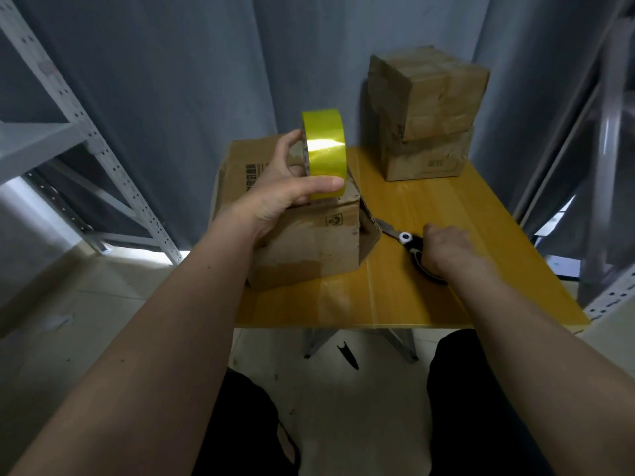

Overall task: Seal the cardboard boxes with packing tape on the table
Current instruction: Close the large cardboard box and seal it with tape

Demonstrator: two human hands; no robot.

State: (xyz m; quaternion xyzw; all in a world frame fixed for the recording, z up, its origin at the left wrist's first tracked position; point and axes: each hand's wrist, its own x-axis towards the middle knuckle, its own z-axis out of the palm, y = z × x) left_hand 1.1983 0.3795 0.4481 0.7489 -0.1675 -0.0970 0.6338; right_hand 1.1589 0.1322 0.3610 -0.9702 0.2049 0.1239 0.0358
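Observation:
My left hand (281,194) grips a yellow roll of packing tape (324,152), held on edge just above a worn cardboard box (309,249) at the table's left side. One side flap of that box hangs open toward the right. My right hand (443,247) rests over the black handles of a pair of scissors (405,240) lying on the yellow table (412,304), its fingers curled onto them. The scissor blades point toward the open flap.
Two taped cardboard boxes (426,115) stand stacked at the table's far right corner. Grey metal shelving (68,139) stands to the left and more framing to the right. A grey curtain hangs behind. My legs are under the near table edge.

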